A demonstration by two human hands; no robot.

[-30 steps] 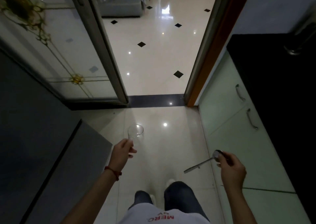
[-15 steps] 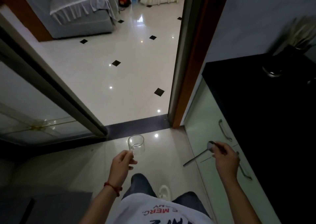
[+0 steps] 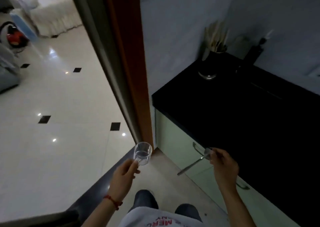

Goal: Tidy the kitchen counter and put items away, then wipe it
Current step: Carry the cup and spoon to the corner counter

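My left hand (image 3: 123, 176) holds a small clear glass cup (image 3: 143, 155) upright by its lower side, out over the floor near the door frame. My right hand (image 3: 223, 167) pinches a metal spoon (image 3: 194, 163) at its bowl end, the handle pointing down and left. That hand is at the front edge of the black counter (image 3: 242, 115), over the pale green cabinet doors (image 3: 174, 148).
A dark utensil holder (image 3: 213, 60) with chopsticks stands at the counter's back left by the grey wall. An orange-brown door frame (image 3: 128, 62) rises left of the counter. Beyond it lie a glossy tiled floor (image 3: 57, 105), a white sofa and a red vacuum cleaner (image 3: 14, 36).
My view has swung right, from the doorway toward the counter. Both hands keep their hold on the cup and spoon and have come closer to the counter's edge.
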